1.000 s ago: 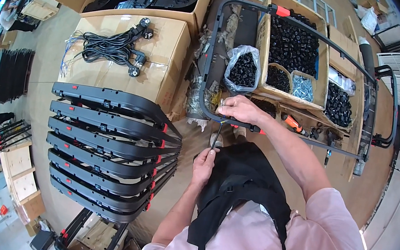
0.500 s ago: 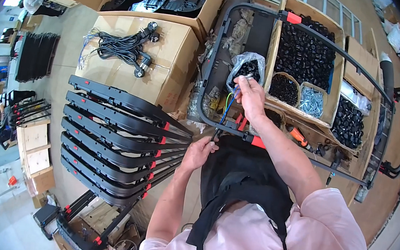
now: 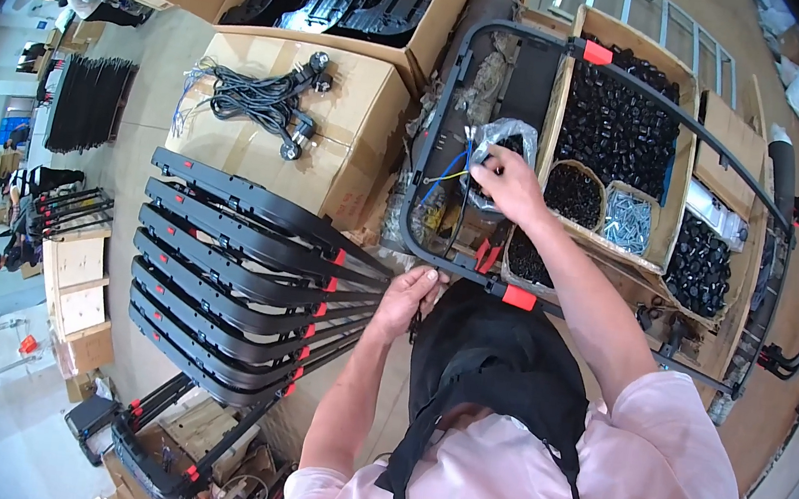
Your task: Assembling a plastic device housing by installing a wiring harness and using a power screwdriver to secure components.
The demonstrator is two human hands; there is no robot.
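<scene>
My right hand (image 3: 509, 183) is over a clear plastic bag (image 3: 526, 135) of small black parts, its fingers curled in; what they hold, if anything, is hidden. Beside its fingertips, loose blue and yellow-green wires (image 3: 450, 168) with terminal ends fan out from a black cable (image 3: 459, 225). The cable passes up through the black tubular frame (image 3: 414, 176) near its lower left corner. Just below that corner, my left hand (image 3: 405, 301) is closed with thumb against fingers around the cable, a dark stretch of which shows beneath. Red clips (image 3: 519, 298) sit on the frame.
Under the frame stand a wooden tray of black caps (image 3: 617, 127), a tub of screws (image 3: 628, 219) and more black parts (image 3: 702, 254). To the left are stacked black frames (image 3: 214, 276) and a carton (image 3: 333, 140) bearing coiled power cords (image 3: 258, 100).
My right hand has let the coloured wires spread out to its left and moved onto the bag. My left hand stays just below the frame corner. The view has shifted slightly.
</scene>
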